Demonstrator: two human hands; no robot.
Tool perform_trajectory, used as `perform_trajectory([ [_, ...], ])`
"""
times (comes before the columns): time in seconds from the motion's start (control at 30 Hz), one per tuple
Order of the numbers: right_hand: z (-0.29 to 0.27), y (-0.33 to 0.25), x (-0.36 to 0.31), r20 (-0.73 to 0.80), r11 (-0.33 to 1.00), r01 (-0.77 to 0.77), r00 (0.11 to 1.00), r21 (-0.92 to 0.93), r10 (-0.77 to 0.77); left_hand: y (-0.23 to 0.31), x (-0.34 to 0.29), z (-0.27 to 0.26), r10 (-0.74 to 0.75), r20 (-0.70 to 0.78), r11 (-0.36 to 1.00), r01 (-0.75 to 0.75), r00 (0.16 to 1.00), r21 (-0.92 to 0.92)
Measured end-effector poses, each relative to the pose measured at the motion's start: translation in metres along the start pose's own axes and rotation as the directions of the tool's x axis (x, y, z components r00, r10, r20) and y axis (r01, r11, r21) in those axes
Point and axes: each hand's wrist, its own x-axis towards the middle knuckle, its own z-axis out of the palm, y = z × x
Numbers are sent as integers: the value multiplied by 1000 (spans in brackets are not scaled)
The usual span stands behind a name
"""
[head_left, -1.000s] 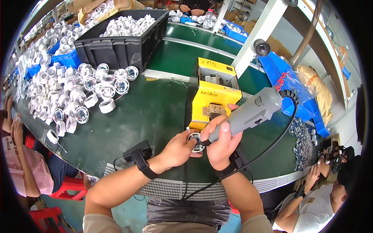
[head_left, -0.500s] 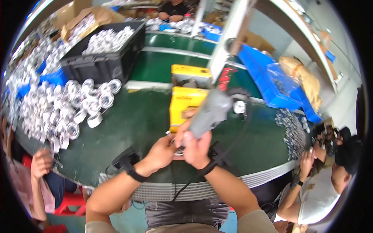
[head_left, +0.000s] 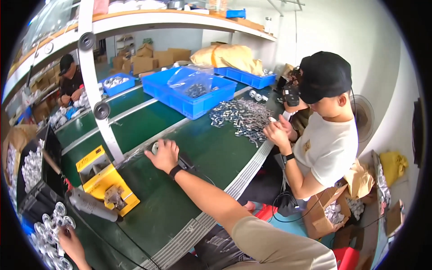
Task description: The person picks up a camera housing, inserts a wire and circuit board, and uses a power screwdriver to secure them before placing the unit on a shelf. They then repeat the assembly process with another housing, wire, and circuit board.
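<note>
My right hand (head_left: 165,155) reaches out over the green table (head_left: 211,153), palm down, with a black band on its wrist. Its thumb and fingertips close around a small round metal part (head_left: 155,146) near the white post (head_left: 96,96). A black flat device (head_left: 184,161) lies under my wrist. My left hand is out of sight. The grey power screwdriver (head_left: 92,205) lies loose on the table beside the yellow fixture (head_left: 104,180), its black cable trailing toward the table edge.
A co-worker's hand (head_left: 68,239) rests among white round parts (head_left: 53,221) at lower left. Another person in a white shirt (head_left: 326,148) works at a heap of metal pieces (head_left: 243,118) to the right. Behind stand a blue crate (head_left: 193,92) and, far left, a black crate (head_left: 38,180).
My view has swung to the right. My right hand has let go of the grey screwdriver, which now lies on the table, and has reached right to a round part. My left hand has left view.
</note>
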Motion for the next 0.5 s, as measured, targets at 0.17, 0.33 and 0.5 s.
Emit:
perform_trajectory([
  [0.17, -13, 6, -10, 125, 971, 11, 991, 239, -42, 11, -25, 10, 453, 706, 870, -97, 544, -484],
  [0.33, -81, -66, -28, -134, 674, 359, 922, 646, -363, 103, -82, 4, 473, 859, 879, -45, 194, -474],
  [0.5, -113, -111, -83, -336, 171, 634, 597, 754, -728, 116, -105, 32, 585, 575, 432, 380, 572, -818],
])
